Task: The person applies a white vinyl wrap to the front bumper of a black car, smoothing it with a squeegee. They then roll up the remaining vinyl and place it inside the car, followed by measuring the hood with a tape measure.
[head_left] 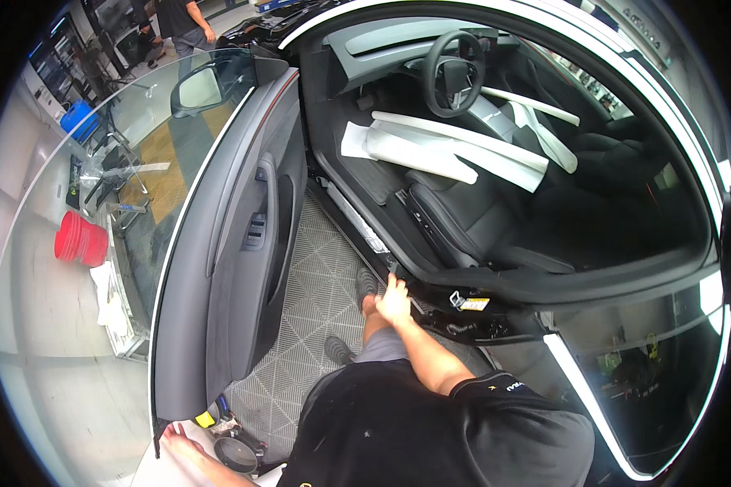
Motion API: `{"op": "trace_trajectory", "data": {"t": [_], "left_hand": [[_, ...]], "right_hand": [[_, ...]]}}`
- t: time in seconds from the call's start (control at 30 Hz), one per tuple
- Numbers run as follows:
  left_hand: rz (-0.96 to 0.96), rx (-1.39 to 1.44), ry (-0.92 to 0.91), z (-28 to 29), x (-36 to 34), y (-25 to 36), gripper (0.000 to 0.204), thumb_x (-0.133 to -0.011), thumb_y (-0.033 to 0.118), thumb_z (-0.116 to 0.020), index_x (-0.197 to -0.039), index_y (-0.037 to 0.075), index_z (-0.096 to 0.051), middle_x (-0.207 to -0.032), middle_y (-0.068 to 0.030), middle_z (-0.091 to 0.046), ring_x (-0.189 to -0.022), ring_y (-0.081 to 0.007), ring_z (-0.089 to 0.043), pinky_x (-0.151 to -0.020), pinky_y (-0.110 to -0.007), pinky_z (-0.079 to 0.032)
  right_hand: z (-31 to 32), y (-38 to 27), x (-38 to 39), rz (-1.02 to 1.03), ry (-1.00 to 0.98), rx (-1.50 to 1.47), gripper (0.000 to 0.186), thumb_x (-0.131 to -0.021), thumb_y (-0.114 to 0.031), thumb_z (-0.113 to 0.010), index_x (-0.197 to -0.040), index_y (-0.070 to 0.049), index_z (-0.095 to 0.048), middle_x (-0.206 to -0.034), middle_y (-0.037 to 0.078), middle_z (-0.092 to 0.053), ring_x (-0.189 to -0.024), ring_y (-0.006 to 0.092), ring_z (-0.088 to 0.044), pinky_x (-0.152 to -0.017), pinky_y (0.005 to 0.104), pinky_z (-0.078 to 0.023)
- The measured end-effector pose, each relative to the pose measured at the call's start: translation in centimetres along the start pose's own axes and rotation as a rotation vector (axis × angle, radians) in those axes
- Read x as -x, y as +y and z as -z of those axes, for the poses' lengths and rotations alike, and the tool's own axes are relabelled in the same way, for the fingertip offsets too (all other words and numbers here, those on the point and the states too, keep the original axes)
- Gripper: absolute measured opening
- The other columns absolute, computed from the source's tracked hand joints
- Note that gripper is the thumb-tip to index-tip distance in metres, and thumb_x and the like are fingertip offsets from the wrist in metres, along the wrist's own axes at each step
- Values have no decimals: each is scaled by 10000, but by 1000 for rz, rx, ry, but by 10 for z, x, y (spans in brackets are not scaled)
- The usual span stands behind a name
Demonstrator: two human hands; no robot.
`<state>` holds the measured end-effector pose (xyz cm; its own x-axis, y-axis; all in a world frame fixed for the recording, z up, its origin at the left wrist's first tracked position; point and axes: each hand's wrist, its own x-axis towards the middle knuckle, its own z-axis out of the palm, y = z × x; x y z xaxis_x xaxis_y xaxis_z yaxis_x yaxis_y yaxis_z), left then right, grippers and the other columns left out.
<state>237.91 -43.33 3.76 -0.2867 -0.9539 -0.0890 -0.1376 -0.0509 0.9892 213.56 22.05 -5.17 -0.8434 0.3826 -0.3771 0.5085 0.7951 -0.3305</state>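
My right hand (394, 303) reaches down to the door sill of a car, its fingers closed around a small dark flat tool (393, 268), perhaps a squeegee; its exact kind is too small to tell. Ahead of that tool, a silvery shiny strip (357, 226) lies along the sill (333, 203). At the lower left, my left hand (183, 445) grips the rear edge of the wide-open car door (193, 284). Part of its grip is hidden by the edge.
White rolled sheets (430, 150) lie across the front seat (455, 211), below the steering wheel (453, 75). A pan-like round object (237, 451) stands by the door's lower corner. Beyond the glass are a red bucket (81, 239) and a blue container (79, 122). Another person (185, 24) stands at the back.
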Motion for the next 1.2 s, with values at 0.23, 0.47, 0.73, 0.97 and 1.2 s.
{"op": "trace_trajectory", "data": {"t": [0.23, 0.47, 0.73, 0.97, 1.2], "left_hand": [[24, -100, -100, -66, 19, -23, 463, -1030, 207, -448, -1474, 82, -417, -1474, -113, -502, -1295, -285, -545, -1039, -481, -473], [83, -205, -104, -96, 49, -30, 461, -1024, 196, -447, -1470, 82, -422, -1464, -109, -510, -1283, -280, -550, -1032, -477, -477], [143, -339, -7, -123, 97, -26, 459, -1018, 182, -446, -1466, 82, -428, -1453, -105, -520, -1269, -274, -557, -1025, -473, -481], [155, -412, 44, -135, 121, -15, 458, -1013, 171, -445, -1462, 82, -433, -1443, -102, -528, -1258, -269, -563, -1019, -469, -484], [160, -403, 52, -136, 119, -11, 457, -1008, 159, -444, -1458, 82, -438, -1433, -98, -536, -1246, -263, -569, -1013, -465, -488]], "right_hand": [[26, 70, 31, -106, -205, 3, 845, -885, -388, -672, -1534, -21, -274, -1355, 303, -565, -1211, 413, -617, -1018, 473, -514], [117, 78, -75, -66, 230, -347, 651, -846, -329, -749, -1377, -10, -547, -1285, 296, -628, -1239, 402, -602, -1072, 441, -473], [205, 87, -278, -338, 500, -800, 805, -817, -369, -812, -1475, -80, -449, -1100, 286, -708, -1084, 416, -681, -980, 477, -517], [234, 119, -408, -204, 696, -798, 454, -879, -240, -732, -1150, 118, -663, -1079, 328, -697, -1060, 409, -696, -947, 418, -517], [223, 131, -376, -295, 622, -775, 559, -853, -339, -752, -1252, 40, -654, -1222, 272, -678, -1200, 376, -639, -1043, 424, -471]]}}
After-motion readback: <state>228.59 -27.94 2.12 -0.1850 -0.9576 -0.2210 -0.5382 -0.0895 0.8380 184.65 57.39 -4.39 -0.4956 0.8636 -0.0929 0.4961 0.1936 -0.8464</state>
